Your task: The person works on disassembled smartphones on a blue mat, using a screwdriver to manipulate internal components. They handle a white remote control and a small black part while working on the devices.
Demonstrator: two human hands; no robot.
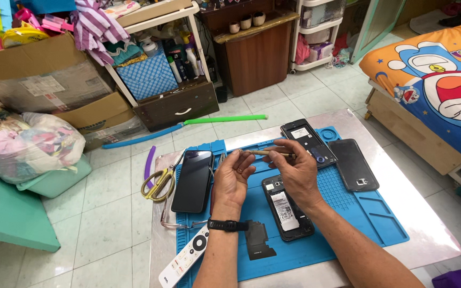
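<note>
My left hand (pixel 232 178) and my right hand (pixel 296 172) are raised over a blue work mat (pixel 364 205), and together they pinch a thin brown tool (pixel 268 153) held level between the fingertips. Under my right hand lies an opened black phone (pixel 287 208) with its battery showing. A second opened phone (pixel 308 142) lies at the mat's far edge, and a black back cover (pixel 354 164) rests to its right. A whole black phone (pixel 193 180) lies screen-up left of my left hand. My left wrist wears a black band (pixel 227 225).
Scissors (pixel 159 181) and glasses (pixel 173 220) lie at the small table's left edge. A white remote (pixel 185 257) and a black plate (pixel 257 240) sit near the front. Cardboard boxes (pixel 44 69), a filled bag (pixel 28 146), a shelf and a bed (pixel 438 80) stand around on the tiled floor.
</note>
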